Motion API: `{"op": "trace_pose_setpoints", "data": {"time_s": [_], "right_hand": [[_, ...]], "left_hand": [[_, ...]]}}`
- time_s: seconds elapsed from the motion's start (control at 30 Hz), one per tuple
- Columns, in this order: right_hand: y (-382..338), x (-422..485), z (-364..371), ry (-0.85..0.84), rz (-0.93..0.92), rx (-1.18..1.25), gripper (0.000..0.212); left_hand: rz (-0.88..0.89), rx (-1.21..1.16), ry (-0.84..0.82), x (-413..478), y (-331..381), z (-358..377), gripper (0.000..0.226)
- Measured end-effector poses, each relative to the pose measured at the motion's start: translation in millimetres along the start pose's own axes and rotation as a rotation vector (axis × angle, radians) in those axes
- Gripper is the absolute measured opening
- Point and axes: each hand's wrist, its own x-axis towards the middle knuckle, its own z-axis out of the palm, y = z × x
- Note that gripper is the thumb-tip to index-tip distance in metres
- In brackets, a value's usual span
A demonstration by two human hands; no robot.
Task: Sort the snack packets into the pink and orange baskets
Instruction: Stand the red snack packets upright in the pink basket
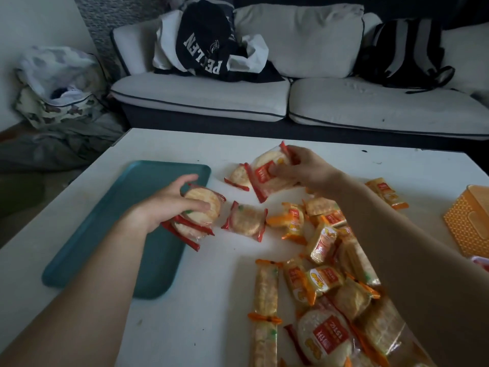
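Note:
My left hand (169, 205) grips a stack of red-edged round cracker packets (197, 215) above the right edge of the teal tray (111, 234). My right hand (299, 168) pinches a larger red-edged packet (264, 173) lifted over the table's middle. Two more red-edged packets lie loose, one (239, 177) under the lifted one and one (244, 221) beside my left hand. A heap of orange-edged packets (328, 260) spreads under my right forearm. The orange basket (468, 221) stands at the right edge. A sliver of something pink (481, 262) shows below it.
The white table (344, 154) ends at a far edge facing a grey sofa (264, 96) with clothes and a black backpack (404, 54). A bag of laundry (58, 86) sits on the floor at the left.

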Motion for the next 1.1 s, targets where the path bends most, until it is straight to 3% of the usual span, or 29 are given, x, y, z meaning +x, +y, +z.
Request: {"op": "trace_pose_setpoints", "data": {"time_s": [0.07, 0.2, 0.27, 0.33, 0.47, 0.6, 0.7, 0.8, 0.93, 1.03, 1.1], "right_hand": [[6.1, 4.8, 11.7, -0.116, 0.018, 0.007, 0.04], [17.3, 14.0, 45.2, -0.355, 0.146, -0.345, 0.081], [22.0, 20.7, 60.9, -0.377, 0.146, -0.622, 0.076], [27.8, 28.5, 69.7, -0.399, 0.188, -0.729, 0.068], [37.0, 32.0, 75.7, -0.442, 0.18, -0.719, 0.073], [38.6, 32.5, 75.0, -0.49, 0.182, -0.697, 0.07], [39.9, 30.7, 73.3, -0.518, 0.189, -0.717, 0.069], [35.5, 23.0, 76.9, -0.516, 0.199, -0.742, 0.071], [25.5, 11.9, 85.6, -0.521, 0.208, -0.727, 0.076], [17.3, 2.2, 85.8, -0.501, 0.207, -0.754, 0.077], [11.7, -4.6, 85.7, -0.47, 0.191, -0.779, 0.086]], "left_hand": [[-0.067, -0.096, 0.047, 1.9, -1.5, -1.5, 0.081], [-0.114, -0.405, 0.104, 14.2, 14.9, 12.2, 0.039], [-0.082, -0.398, 0.156, 37.8, 30.5, 25.0, 0.034], [-0.067, -0.34, 0.137, 66.6, 48.0, 35.9, 0.049], [-0.079, -0.115, 0.059, 118.4, 66.3, 51.4, 0.075], [-0.125, 0.226, -0.006, 137.8, 65.3, 64.5, 0.078], [-0.065, 0.355, -0.055, 132.9, 66.5, 72.9, 0.068], [-0.01, 0.344, -0.069, 125.4, 65.6, 76.7, 0.064], [-0.025, 0.252, -0.031, 111.5, 53.6, 65.8, 0.082], [-0.028, 0.07, 0.065, 93.0, 35.2, 53.4, 0.088], [-0.02, -0.104, 0.176, 80.2, 25.8, 45.4, 0.073]]}}
